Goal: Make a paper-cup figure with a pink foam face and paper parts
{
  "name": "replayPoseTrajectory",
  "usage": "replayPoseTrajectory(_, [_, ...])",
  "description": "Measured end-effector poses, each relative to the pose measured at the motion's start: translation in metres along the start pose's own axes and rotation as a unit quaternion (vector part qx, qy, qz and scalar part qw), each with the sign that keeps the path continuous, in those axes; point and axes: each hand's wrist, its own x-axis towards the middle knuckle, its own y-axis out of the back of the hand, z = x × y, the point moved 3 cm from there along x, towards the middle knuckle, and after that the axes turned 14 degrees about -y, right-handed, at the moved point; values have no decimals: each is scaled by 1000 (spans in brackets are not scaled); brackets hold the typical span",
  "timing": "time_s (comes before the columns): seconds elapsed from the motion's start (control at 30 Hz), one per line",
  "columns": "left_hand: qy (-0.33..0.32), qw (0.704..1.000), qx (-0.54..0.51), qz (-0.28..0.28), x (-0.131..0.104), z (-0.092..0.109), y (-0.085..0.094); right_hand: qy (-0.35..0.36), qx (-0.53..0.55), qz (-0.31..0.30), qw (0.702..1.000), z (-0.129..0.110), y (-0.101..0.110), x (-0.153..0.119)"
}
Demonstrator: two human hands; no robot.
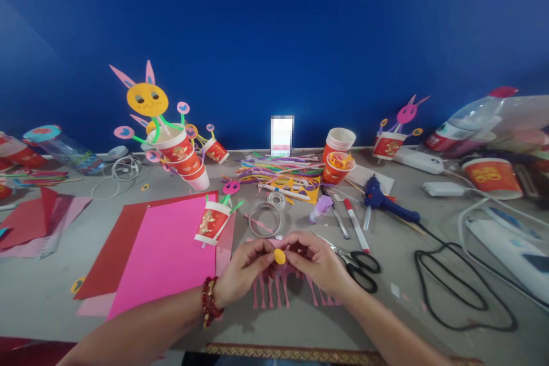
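Note:
A small yellow paper disc (279,257) is pinched between both my hands, above the front middle of the table. My left hand (249,267), with red bead bracelets at its wrist, grips the disc's left edge. Fingers of my right hand (316,260) close on its right side. Beneath the hands lies a fringed pink paper strip (271,293), partly covered by them. Black-handled scissors (362,269) rest just right of my right hand, their blades partly hidden. A roll of tape (265,219) lies beyond my fingers.
Pink cardstock (167,246) covers the left. Paper-cup figures (174,146) stand behind it; a smaller cup figure (211,222) leans at its edge. Pipe cleaners (274,170) lie at the back. On the right are a blue glue gun (386,203), its black cord (463,329) and a purple glue stick (320,209).

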Motion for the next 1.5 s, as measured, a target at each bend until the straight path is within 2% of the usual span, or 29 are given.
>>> replayPoseTrajectory(0.1, [13,1000,-10,-12,-1,0,1,20,-8,-5,1000,-4,1,-1])
replayPoseTrajectory(0.2, [56,996,-66,-21,-2,-7,2,55,-37,1,998,-11,2,-1])
replayPoseTrajectory(0.37, [169,957,-234,-45,-2,-16,-1,98,-75,1,992,-18,2,-3])
replayPoseTrajectory(0.47, [211,919,-322,-82,-1,-13,-4,80,-57,-2,995,-17,0,-3])
replayPoseTrajectory(0.53, [238,901,-346,-106,-2,-10,-5,46,-34,-9,998,-14,-2,-2])
replayPoseTrajectory(0.63, [256,912,-300,-112,-5,-11,-5,-26,30,-28,999,-7,-4,-1])
replayPoseTrajectory(0.7, [228,942,-233,-80,-6,-11,-3,-63,77,-34,994,-3,-4,0])
replayPoseTrajectory(0.8, [120,985,-120,-24,-6,-8,-1,-90,108,-32,989,1,-4,1])
replayPoseTrajectory(0.87, [47,997,-60,7,-6,-2,-1,-95,110,-28,989,2,-4,1])
replayPoseTrajectory(0.97, [-3,999,-6,38,-5,7,1,-90,97,-20,991,1,-4,1])
replayPoseTrajectory(1.17, [-6,995,92,25,-1,12,3,-60,40,-8,997,-4,-3,-1])
replayPoseTrajectory(1.3, [8,997,73,26,-2,4,4,-60,37,17,997,-3,-1,-1])
replayPoseTrajectory(1.43, [12,997,67,44,-5,-4,2,-70,49,6,996,1,-2,0])
replayPoseTrajectory(1.5, [9,995,90,40,-5,-1,-1,-74,52,5,996,1,-3,-1])
